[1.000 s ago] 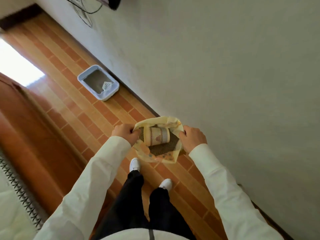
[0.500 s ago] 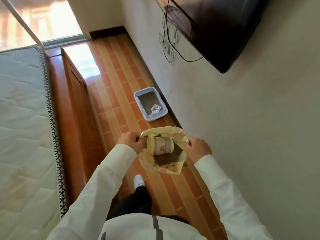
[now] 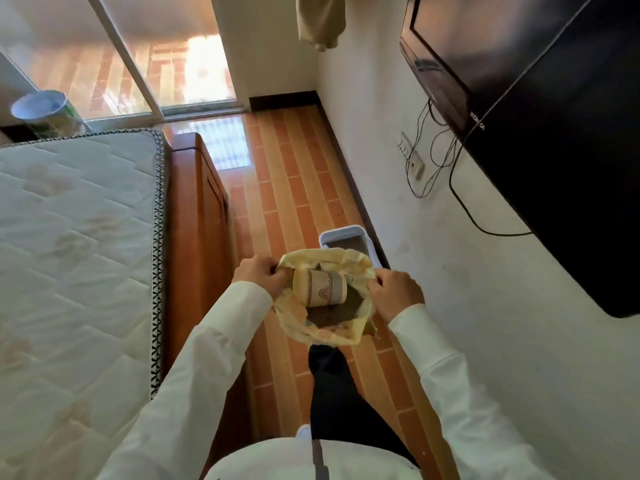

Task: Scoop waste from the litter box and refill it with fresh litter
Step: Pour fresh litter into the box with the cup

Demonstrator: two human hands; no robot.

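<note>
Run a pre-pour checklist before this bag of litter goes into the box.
1. Left hand grips the bag rim: ok.
2. Right hand grips the opposite rim: ok.
3. Bag mouth open, litter visible: ok.
4. Paper cup lying inside on the litter, could tumble out: not ok.
5. Litter box ahead by the wall, bag not yet over it: not ok.
6. Scoop out of the box: cannot tell, bag hides it.

Tiled floor (image 3: 294,188), litter box (image 3: 341,237) on it

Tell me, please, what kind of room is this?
Most likely a bedroom in a home: a bare mattress on a wooden bed frame, a television on the wall, and a litter box on the floor.
</note>
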